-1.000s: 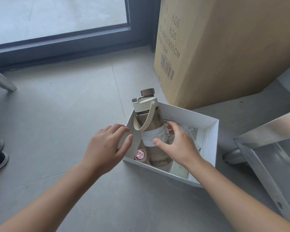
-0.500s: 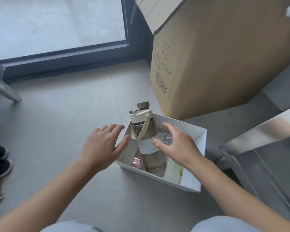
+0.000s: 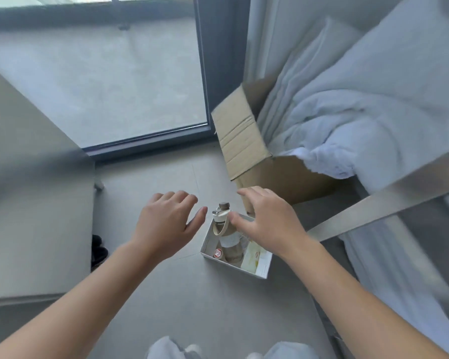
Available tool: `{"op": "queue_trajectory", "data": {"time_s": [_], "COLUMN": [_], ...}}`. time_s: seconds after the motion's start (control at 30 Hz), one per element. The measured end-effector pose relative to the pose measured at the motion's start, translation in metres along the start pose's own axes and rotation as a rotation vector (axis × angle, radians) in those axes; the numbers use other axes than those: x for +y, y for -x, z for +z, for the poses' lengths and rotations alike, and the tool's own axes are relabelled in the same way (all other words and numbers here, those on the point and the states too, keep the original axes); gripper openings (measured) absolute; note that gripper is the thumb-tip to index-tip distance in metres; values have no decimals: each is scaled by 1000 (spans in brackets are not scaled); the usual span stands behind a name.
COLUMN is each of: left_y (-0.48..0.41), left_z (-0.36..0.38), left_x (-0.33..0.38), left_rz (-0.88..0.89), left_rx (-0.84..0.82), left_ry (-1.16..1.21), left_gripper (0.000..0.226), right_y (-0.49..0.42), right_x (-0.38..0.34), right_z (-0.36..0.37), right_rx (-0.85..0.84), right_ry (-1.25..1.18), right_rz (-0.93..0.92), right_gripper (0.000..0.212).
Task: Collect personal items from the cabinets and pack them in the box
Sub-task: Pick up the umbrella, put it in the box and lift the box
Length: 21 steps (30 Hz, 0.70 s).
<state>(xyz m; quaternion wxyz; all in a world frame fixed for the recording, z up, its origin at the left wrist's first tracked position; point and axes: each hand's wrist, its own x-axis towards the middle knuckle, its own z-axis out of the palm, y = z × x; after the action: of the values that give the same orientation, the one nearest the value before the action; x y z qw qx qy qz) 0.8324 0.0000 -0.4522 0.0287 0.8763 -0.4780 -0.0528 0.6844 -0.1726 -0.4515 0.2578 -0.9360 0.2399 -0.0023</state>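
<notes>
A small white box (image 3: pixel 262 271) sits on the grey floor below me. In it stands a beige water bottle (image 3: pixel 225 230) with a cream lid and strap, a small red-capped item (image 3: pixel 217 253) beside it and a pale yellow packet (image 3: pixel 254 256) on the right. My left hand (image 3: pixel 166 222) hovers open above the floor, left of the box. My right hand (image 3: pixel 266 220) hovers open above the box's far side, fingers spread, holding nothing. It hides part of the box's back.
A big open cardboard carton (image 3: pixel 283 174) stands behind the box, one flap (image 3: pixel 240 136) up. White bedding (image 3: pixel 347 130) lies on a metal-framed bed (image 3: pixel 389 203) at right. A grey cabinet (image 3: pixel 31 203) stands at left, black shoes (image 3: pixel 99 251) beside it. Glass door (image 3: pixel 114 81) ahead.
The view has risen well above the box. Both hands have lifted away from the box and bottle; the right hand no longer touches the bottle.
</notes>
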Motion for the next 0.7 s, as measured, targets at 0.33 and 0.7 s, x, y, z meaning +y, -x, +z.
{"op": "queue_trajectory", "data": {"time_s": [0.33,0.7], "left_y": [78,156], "left_z": [-305,-407], "left_x": [39,0], "left_rz": [-52,-253], "left_rx": [126,379], "left_ry": [-52,1], "left_gripper": [50,46], "right_y": [63,106], "right_x": [-179,-298], "right_z": [-249,-295], "right_rx": [68,200], "right_ry": [79,128], "right_rz": [-74,-283], "right_gripper": [59,53]}}
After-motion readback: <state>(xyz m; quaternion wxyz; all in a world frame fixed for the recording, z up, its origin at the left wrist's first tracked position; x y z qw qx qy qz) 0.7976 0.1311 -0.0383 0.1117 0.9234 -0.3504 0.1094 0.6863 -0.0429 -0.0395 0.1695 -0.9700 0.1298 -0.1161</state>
